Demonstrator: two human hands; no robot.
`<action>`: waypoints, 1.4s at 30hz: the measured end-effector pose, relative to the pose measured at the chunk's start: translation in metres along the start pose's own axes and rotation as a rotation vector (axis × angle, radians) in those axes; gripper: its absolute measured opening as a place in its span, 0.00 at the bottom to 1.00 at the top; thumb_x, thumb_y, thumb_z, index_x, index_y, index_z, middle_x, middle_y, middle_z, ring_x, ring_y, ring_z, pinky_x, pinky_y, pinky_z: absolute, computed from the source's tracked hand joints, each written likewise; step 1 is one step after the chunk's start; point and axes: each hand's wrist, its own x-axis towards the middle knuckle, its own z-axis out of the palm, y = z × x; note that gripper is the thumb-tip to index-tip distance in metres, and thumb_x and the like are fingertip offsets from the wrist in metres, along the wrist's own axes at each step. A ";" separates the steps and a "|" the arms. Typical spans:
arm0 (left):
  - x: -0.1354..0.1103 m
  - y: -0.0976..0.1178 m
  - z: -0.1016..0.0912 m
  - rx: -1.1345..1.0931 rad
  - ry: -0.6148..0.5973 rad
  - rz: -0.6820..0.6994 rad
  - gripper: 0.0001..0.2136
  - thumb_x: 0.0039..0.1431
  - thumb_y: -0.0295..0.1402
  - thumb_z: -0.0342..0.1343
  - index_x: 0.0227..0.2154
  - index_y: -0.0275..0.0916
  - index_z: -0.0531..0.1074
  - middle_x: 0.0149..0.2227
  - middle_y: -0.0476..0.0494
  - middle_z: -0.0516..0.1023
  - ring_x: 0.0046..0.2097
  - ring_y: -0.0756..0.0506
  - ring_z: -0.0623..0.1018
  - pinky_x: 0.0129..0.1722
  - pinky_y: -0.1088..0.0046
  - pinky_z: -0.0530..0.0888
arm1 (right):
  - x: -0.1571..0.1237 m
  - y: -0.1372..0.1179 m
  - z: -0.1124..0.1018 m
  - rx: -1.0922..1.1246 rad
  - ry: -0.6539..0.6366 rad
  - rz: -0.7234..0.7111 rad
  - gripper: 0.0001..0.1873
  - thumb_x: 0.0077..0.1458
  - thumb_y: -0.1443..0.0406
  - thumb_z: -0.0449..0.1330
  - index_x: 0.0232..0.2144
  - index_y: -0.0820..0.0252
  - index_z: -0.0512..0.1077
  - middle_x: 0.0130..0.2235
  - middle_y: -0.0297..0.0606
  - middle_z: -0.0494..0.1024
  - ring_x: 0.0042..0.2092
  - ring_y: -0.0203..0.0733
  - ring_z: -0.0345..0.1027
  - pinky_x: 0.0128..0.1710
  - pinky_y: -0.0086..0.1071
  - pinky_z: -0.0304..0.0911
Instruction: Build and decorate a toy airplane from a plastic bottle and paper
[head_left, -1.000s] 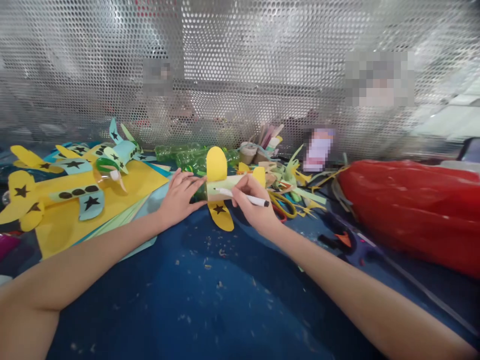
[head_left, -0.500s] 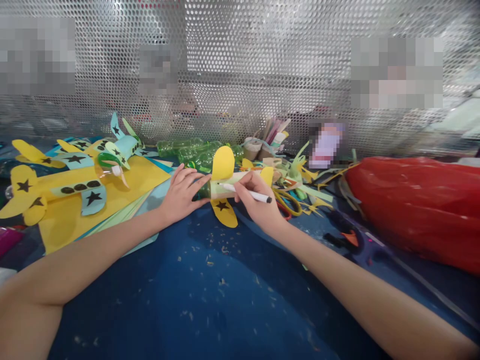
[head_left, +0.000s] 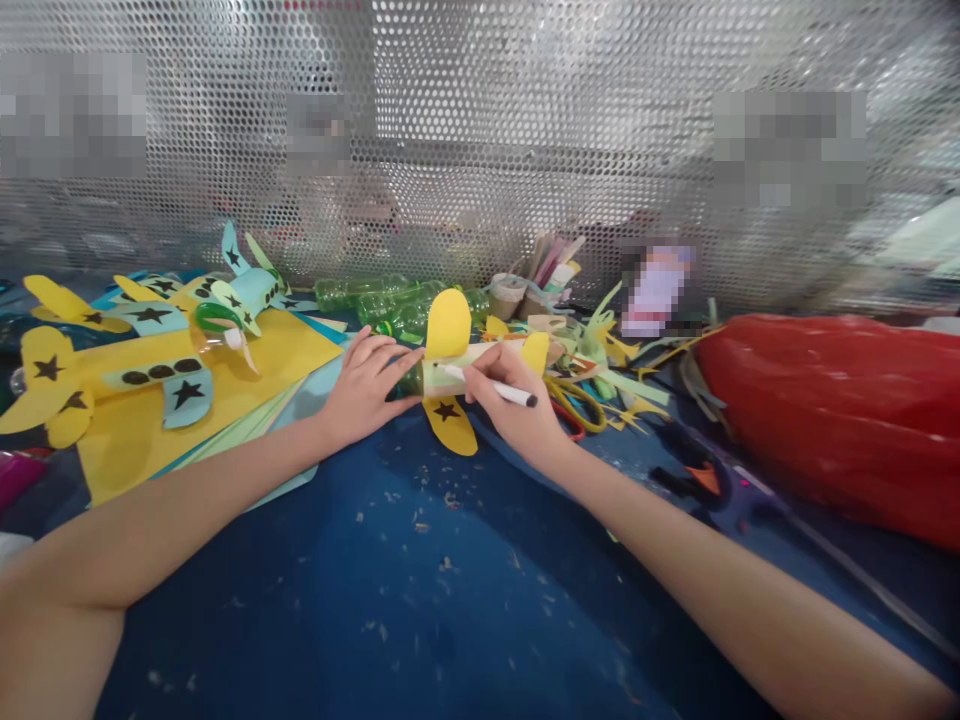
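Observation:
In the middle lies a toy plane (head_left: pixel 449 325) made from a green plastic bottle wrapped in pale paper, with yellow paper wings and a black star on the near wing. My left hand (head_left: pixel 367 387) is closed around the bottle's green end, thumb on the near side and fingers over the top. A white marker with a black end (head_left: pixel 513 392) is pinched in my right hand (head_left: pixel 516 402). The marker's tip is at the pale paper strip beside the wings, where a small dark spot shows. My right hand partly hides the plane's body and tail.
Finished-looking paper planes (head_left: pixel 142 360) sit on yellow sheets (head_left: pixel 247 390) at left. Behind are green bottles (head_left: pixel 405 305) and cups of sticks (head_left: pixel 508 296). To the right lie scissors (head_left: pixel 581 405), paper scraps (head_left: pixel 626 385), a purple glue gun (head_left: pixel 724 485) and a red bag (head_left: pixel 832 420).
Both hands stay on the plane and the marker. The marker's black end has shifted slightly left, its tip still at the pale strip. The whole view has moved very little.

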 end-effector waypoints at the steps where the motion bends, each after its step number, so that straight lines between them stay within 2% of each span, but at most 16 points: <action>1: 0.000 0.000 0.000 0.003 0.007 0.005 0.25 0.60 0.48 0.55 0.56 0.41 0.66 0.48 0.40 0.75 0.54 0.38 0.68 0.64 0.47 0.54 | 0.000 0.000 0.000 0.010 -0.009 -0.003 0.09 0.58 0.61 0.55 0.28 0.56 0.60 0.24 0.29 0.67 0.26 0.33 0.61 0.28 0.31 0.57; 18: 0.000 0.000 0.001 -0.001 0.001 -0.006 0.25 0.60 0.48 0.55 0.56 0.41 0.66 0.48 0.41 0.75 0.54 0.37 0.68 0.63 0.46 0.54 | -0.001 -0.005 0.001 0.039 -0.074 -0.011 0.10 0.57 0.61 0.58 0.27 0.57 0.62 0.25 0.30 0.68 0.26 0.32 0.60 0.27 0.30 0.57; 22: 0.000 0.000 0.001 0.009 0.020 0.012 0.26 0.59 0.48 0.56 0.56 0.39 0.67 0.48 0.40 0.75 0.54 0.37 0.68 0.64 0.47 0.54 | -0.002 -0.005 0.001 0.009 -0.064 -0.005 0.10 0.56 0.63 0.57 0.25 0.57 0.61 0.23 0.28 0.67 0.25 0.31 0.58 0.26 0.30 0.55; 38: 0.000 -0.001 0.001 -0.021 -0.002 -0.012 0.26 0.59 0.48 0.57 0.57 0.43 0.66 0.49 0.42 0.75 0.54 0.38 0.68 0.64 0.47 0.54 | -0.001 -0.005 -0.003 -0.058 0.043 0.015 0.10 0.52 0.68 0.55 0.23 0.55 0.57 0.19 0.26 0.61 0.22 0.31 0.53 0.23 0.29 0.49; 42: 0.000 -0.001 0.001 -0.014 0.002 -0.002 0.26 0.59 0.48 0.57 0.56 0.42 0.66 0.48 0.42 0.75 0.54 0.38 0.68 0.64 0.47 0.54 | 0.000 -0.007 -0.004 -0.078 0.073 0.027 0.09 0.52 0.68 0.54 0.23 0.55 0.57 0.19 0.26 0.62 0.22 0.32 0.54 0.23 0.30 0.51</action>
